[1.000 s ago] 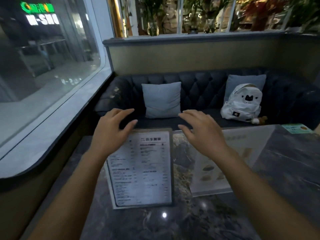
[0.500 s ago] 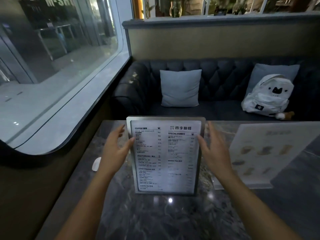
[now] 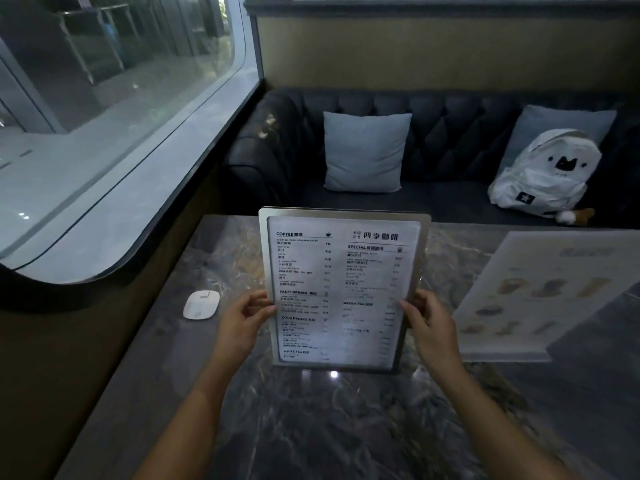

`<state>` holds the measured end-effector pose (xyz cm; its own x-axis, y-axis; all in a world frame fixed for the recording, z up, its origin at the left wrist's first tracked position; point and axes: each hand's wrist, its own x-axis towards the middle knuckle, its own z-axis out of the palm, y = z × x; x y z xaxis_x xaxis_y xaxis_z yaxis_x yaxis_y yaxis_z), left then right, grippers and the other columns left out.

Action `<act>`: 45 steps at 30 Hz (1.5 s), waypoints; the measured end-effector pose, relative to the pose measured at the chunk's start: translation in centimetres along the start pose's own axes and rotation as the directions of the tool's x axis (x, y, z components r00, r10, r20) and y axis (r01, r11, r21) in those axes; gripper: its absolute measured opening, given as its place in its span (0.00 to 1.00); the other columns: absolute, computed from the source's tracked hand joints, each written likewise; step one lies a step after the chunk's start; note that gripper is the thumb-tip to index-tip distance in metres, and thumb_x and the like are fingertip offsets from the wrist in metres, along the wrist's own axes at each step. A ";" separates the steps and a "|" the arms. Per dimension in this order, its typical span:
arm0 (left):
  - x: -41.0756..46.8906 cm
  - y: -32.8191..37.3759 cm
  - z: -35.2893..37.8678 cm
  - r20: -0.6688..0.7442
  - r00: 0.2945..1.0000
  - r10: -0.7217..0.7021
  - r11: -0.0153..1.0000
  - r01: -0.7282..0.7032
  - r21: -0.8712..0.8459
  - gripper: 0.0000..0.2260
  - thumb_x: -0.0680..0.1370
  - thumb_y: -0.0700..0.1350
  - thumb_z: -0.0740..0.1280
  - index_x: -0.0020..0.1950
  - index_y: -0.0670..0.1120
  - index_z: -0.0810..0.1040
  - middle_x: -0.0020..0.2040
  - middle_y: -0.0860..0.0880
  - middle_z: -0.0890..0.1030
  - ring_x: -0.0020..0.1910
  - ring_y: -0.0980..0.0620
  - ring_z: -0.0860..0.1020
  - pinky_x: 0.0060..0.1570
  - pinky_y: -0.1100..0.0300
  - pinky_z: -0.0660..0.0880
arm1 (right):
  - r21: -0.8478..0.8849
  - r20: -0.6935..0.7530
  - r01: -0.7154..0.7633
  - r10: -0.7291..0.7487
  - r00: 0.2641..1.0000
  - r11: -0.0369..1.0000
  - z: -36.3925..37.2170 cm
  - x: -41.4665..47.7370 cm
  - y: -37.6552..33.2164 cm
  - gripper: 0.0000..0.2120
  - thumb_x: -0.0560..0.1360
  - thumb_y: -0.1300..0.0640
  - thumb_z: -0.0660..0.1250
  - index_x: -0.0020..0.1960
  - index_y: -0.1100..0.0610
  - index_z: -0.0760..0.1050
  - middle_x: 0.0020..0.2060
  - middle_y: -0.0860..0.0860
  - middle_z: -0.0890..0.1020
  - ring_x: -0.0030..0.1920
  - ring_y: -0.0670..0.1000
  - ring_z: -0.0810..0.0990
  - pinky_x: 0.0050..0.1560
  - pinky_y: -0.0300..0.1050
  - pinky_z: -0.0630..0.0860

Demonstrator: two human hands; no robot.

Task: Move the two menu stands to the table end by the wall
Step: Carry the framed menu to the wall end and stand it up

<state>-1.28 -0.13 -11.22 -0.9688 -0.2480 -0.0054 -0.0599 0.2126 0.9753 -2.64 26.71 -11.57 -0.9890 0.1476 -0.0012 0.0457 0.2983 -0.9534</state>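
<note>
A metal-framed menu stand (image 3: 341, 271) with a printed drinks list stands upright at the middle of the dark marble table (image 3: 311, 427). My left hand (image 3: 242, 322) grips its left edge and my right hand (image 3: 429, 323) grips its right edge, thumbs on the front. A second, clear acrylic menu stand (image 3: 540, 296) with pictures of drinks stands to the right, just beyond my right hand and apart from it.
A small white oval device (image 3: 201, 304) lies on the table's left side near the wall under the window (image 3: 104, 98). Beyond the table is a dark tufted sofa (image 3: 450, 126) with two grey cushions and a white backpack (image 3: 543, 174).
My hands came down from the top of the framed menu to its sides and closed on it. The view has tilted down and closer to the table.
</note>
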 end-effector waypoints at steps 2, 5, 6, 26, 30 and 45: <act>0.4 -0.1 -0.1 0.020 1.000 -0.007 1.000 0.006 0.027 0.08 0.72 0.30 0.66 0.47 0.40 0.74 0.38 0.46 0.76 0.40 0.50 0.74 0.40 0.68 0.75 | 0.012 0.000 0.004 -0.004 1.000 1.000 -0.1 0.2 0.2 0.03 0.75 0.58 0.64 0.48 0.55 0.73 0.45 0.52 0.81 0.47 0.53 0.80 0.48 0.55 0.79; 0.9 -0.2 -0.3 0.097 0.995 0.016 0.989 -0.030 0.143 0.09 0.74 0.32 0.64 0.42 0.46 0.72 0.38 0.46 0.74 0.40 0.50 0.73 0.41 0.65 0.73 | 0.006 -0.014 0.018 -0.018 1.000 1.000 -0.1 0.4 0.2 0.01 0.75 0.60 0.64 0.46 0.56 0.74 0.41 0.49 0.80 0.45 0.52 0.80 0.46 0.53 0.79; 1.0 -0.3 -0.4 0.116 0.993 0.024 0.985 -0.043 0.166 0.10 0.75 0.33 0.64 0.41 0.48 0.71 0.38 0.46 0.73 0.39 0.50 0.73 0.40 0.66 0.73 | 0.002 -0.019 0.016 -0.016 1.000 1.000 0.0 0.5 0.2 0.01 0.74 0.60 0.64 0.45 0.56 0.74 0.41 0.50 0.80 0.44 0.53 0.80 0.45 0.54 0.79; -7.2 -0.7 -9.3 -0.273 0.962 -0.011 0.987 0.054 0.154 0.12 0.74 0.35 0.66 0.40 0.51 0.70 0.40 0.44 0.73 0.42 0.47 0.71 0.44 0.54 0.71 | 0.090 0.293 0.219 -0.236 0.926 0.972 8.2 1.3 -4.6 0.07 0.72 0.63 0.66 0.39 0.52 0.75 0.39 0.53 0.80 0.42 0.55 0.81 0.42 0.51 0.80; -10.9 -1.2 -12.3 -0.396 0.917 -0.035 0.980 0.109 0.167 0.06 0.75 0.36 0.66 0.45 0.46 0.72 0.42 0.42 0.74 0.42 0.48 0.72 0.44 0.58 0.72 | 0.106 0.412 0.261 -0.282 0.866 0.959 12.1 -0.3 -6.1 0.06 0.73 0.62 0.65 0.40 0.53 0.76 0.38 0.50 0.80 0.38 0.41 0.79 0.37 0.37 0.77; -23.8 -2.4 -16.5 -0.739 0.635 -0.226 0.968 0.234 -0.095 0.09 0.73 0.31 0.65 0.40 0.44 0.72 0.40 0.41 0.74 0.41 0.46 0.73 0.41 0.57 0.73 | 0.086 0.777 0.283 -0.242 0.582 0.955 24.1 -6.5 -9.5 0.04 0.73 0.58 0.66 0.43 0.60 0.75 0.42 0.57 0.81 0.45 0.57 0.79 0.47 0.54 0.79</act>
<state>25.92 -10.29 -9.77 -0.4238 -0.9037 -0.0605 -0.2618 0.0583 0.9634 -0.06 0.20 -9.79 -0.6954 -0.7186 -0.0045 -0.2480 0.2459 -0.9370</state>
